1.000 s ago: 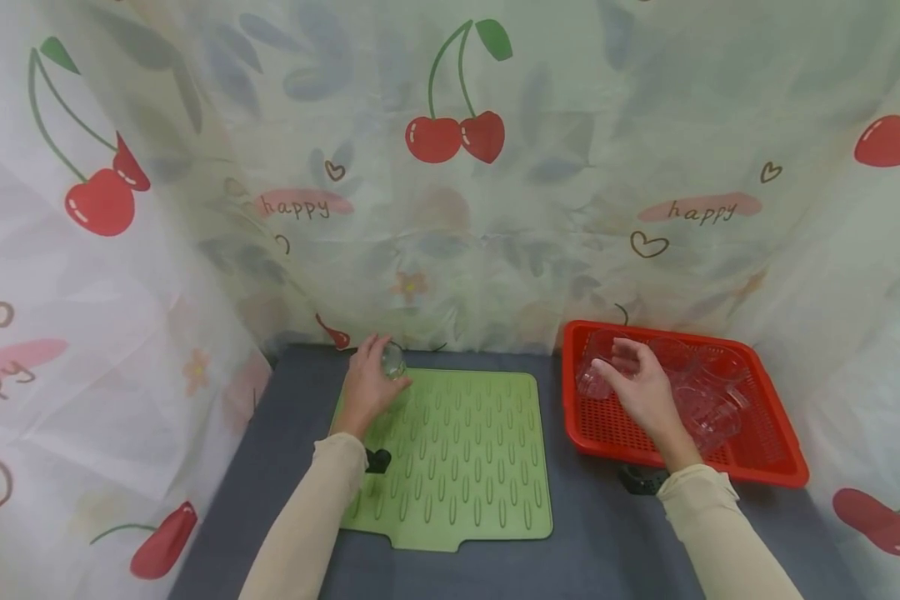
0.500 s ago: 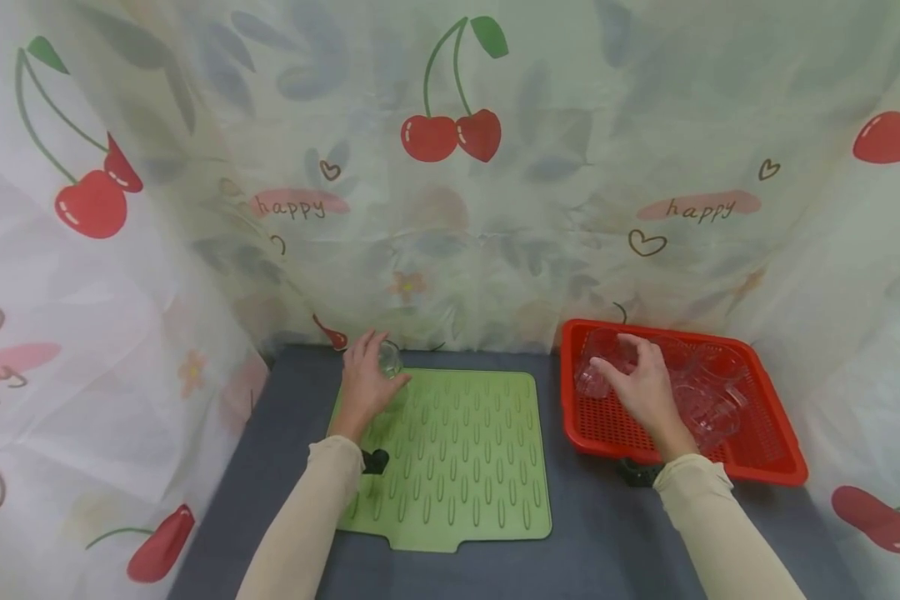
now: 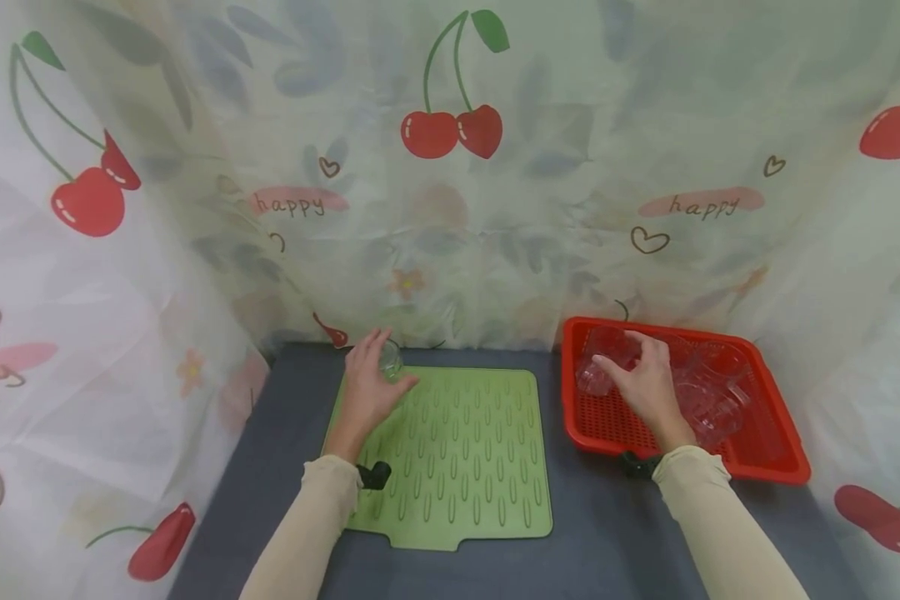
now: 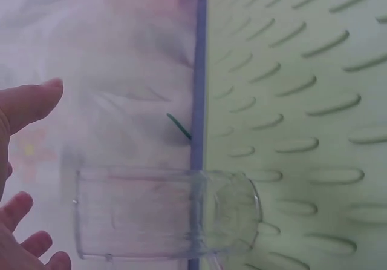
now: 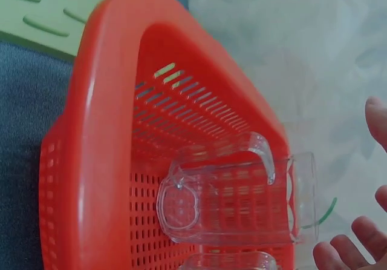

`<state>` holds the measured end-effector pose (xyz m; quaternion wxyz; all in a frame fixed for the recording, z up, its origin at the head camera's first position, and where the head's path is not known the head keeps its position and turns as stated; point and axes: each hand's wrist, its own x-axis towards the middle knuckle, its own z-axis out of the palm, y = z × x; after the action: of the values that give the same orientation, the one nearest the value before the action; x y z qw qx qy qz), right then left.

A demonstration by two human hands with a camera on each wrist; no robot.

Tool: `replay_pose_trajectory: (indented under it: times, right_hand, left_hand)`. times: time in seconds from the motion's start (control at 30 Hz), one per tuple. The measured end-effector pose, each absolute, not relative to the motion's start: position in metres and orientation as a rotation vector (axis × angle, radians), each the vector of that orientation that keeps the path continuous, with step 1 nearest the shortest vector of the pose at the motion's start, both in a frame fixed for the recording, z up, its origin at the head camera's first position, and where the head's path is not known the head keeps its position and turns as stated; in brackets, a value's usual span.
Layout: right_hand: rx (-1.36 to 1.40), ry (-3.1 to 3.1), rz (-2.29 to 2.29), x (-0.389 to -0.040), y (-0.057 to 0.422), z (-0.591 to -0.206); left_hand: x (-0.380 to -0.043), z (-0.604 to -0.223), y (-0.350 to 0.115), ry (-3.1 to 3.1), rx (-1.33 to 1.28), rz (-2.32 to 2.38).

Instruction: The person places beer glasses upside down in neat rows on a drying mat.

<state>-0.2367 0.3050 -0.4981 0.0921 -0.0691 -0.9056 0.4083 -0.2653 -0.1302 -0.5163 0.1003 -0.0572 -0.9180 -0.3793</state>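
Note:
My left hand (image 3: 371, 379) is beside a clear drinking glass (image 3: 392, 360) at the back left of the green ridged mat (image 3: 457, 450). In the left wrist view, the upright glass (image 4: 163, 212) has its base over the mat, and thumb and fingers are spread apart near its top end. Over the red basket (image 3: 607, 440) is my right hand (image 3: 645, 379), thumb and fingers parted. Close below those fingers stands a clear mug with a handle (image 5: 236, 197), inside the basket; its top end is right by the fingertips in the right wrist view.
Several more clear glasses (image 3: 712, 408) lie at the right of the basket. A grey tabletop (image 3: 495, 571) carries mat and basket. Behind and on both sides hangs a pale curtain (image 3: 540, 217) printed with cherries. Each wrist wears a black camera strap.
My left thumb has spread slightly away from the glass, and the left wrist has drawn back a little. The right hand has shifted only slightly over the basket.

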Motion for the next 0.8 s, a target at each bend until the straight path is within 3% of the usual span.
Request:
replay_pose_trajectory:
  times: [0.8]
  right_hand:
    - [-0.298, -2.726, 1.230, -0.263, 0.309, -0.516]
  left_hand:
    - [-0.217, -0.517, -0.107, -2.590, -0.509, -1.421]
